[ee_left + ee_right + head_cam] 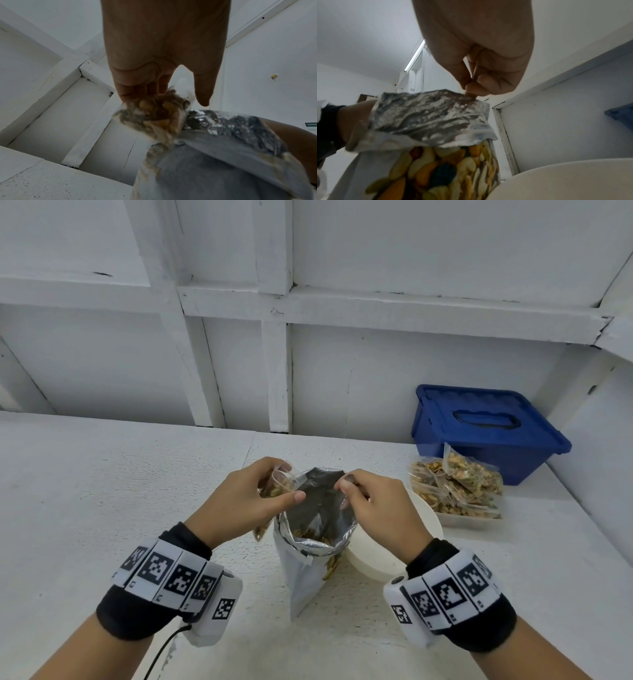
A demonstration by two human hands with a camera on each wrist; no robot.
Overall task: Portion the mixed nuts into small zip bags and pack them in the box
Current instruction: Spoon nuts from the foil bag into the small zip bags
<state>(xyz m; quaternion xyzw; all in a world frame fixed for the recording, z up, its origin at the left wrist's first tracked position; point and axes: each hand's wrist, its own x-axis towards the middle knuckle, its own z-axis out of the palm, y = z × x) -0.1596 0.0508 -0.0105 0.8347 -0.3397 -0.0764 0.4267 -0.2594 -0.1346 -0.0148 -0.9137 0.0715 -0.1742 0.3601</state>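
A large foil bag of mixed nuts (310, 546) stands open on the table in front of me. My left hand (279, 489) grips a small clear zip bag (282, 481) partly filled with nuts, held at the left rim of the foil bag. The left wrist view shows the zip bag (154, 115) hanging under my fingers, against the foil rim (231, 125). My right hand (352, 487) pinches a thin utensil handle (471, 70) over the foil bag (428, 115). The utensil's lower end is hidden inside the bag.
A white bowl (390, 546) sits just right of the foil bag, under my right wrist. Behind it, a clear tray (469, 517) holds several filled zip bags (455, 484). A blue lidded box (486, 429) stands at the back right against the wall.
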